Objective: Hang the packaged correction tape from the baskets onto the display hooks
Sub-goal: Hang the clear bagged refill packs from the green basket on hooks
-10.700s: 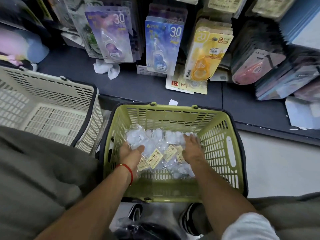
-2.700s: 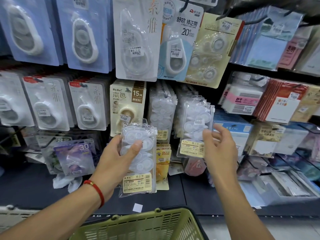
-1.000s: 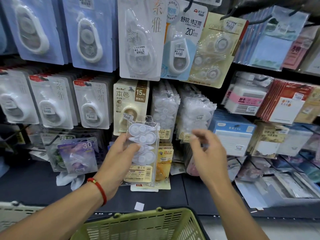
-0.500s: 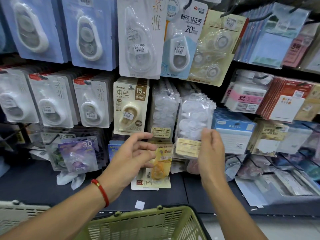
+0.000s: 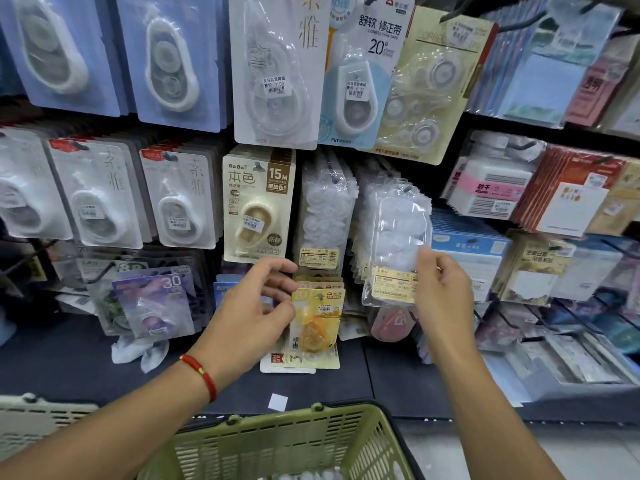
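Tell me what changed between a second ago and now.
The clear pack passed from the left hand to the right hand, which now pinches it at the right-hand row of clear packs. The left hand holds nothing, fingers loosely curled. The green basket and hanging display stayed put.
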Motion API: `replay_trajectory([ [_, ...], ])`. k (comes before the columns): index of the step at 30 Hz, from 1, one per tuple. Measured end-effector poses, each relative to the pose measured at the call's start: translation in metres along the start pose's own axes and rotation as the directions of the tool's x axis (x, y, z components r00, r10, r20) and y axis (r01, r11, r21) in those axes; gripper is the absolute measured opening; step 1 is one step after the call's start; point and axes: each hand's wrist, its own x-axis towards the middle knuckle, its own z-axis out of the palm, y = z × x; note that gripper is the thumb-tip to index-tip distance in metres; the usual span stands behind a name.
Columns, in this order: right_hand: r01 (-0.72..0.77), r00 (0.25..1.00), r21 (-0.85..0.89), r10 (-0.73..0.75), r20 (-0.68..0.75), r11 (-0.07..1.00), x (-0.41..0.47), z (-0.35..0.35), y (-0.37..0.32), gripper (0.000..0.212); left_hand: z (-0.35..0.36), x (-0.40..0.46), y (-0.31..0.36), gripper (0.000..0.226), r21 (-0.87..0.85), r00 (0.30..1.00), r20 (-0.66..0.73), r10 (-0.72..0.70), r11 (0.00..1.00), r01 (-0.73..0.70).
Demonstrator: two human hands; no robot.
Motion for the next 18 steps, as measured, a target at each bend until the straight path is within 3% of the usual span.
replay_trajectory([
  [3, 0.169, 0.981, -0.38, -0.191, -0.022, 0.909, -0.002, -0.003, 0.007, 0.037, -0.005, 0.003, -0.003, 0.052, 0.271, 0.995, 0.001, 0.098, 0.958, -0.094],
  [5, 0.366, 0.919, -0.418, -0.395, 0.019, 0.831, -0.004, 0.002, 0.008, 0.039, -0.011, 0.009, -0.006, 0.061, 0.478, 0.978, 0.008, 0.21, 0.858, -0.188],
  [7, 0.517, 0.855, -0.42, -0.478, 0.203, 0.746, 0.001, 0.01, 0.01, 0.044, -0.015, 0.018, -0.009, 0.071, 0.634, 0.961, 0.026, 0.275, 0.739, -0.229],
  [9, 0.566, 0.824, -0.464, -0.446, 0.35, 0.681, 0.012, 0.021, 0.013, 0.053, -0.016, 0.026, -0.01, 0.079, 0.715, 0.964, 0.028, 0.265, 0.669, -0.204],
  [12, 0.582, 0.81, -0.536, -0.382, 0.444, 0.612, 0.031, 0.035, 0.019, 0.063, -0.016, 0.032, -0.016, 0.089, 0.769, 0.966, 0.042, 0.257, 0.608, -0.195],
  [18, 0.547, 0.826, -0.565, -0.289, 0.484, 0.617, 0.071, 0.057, 0.017, 0.072, -0.018, 0.033, -0.025, 0.093, 0.793, 0.953, 0.061, 0.298, 0.565, -0.227],
])
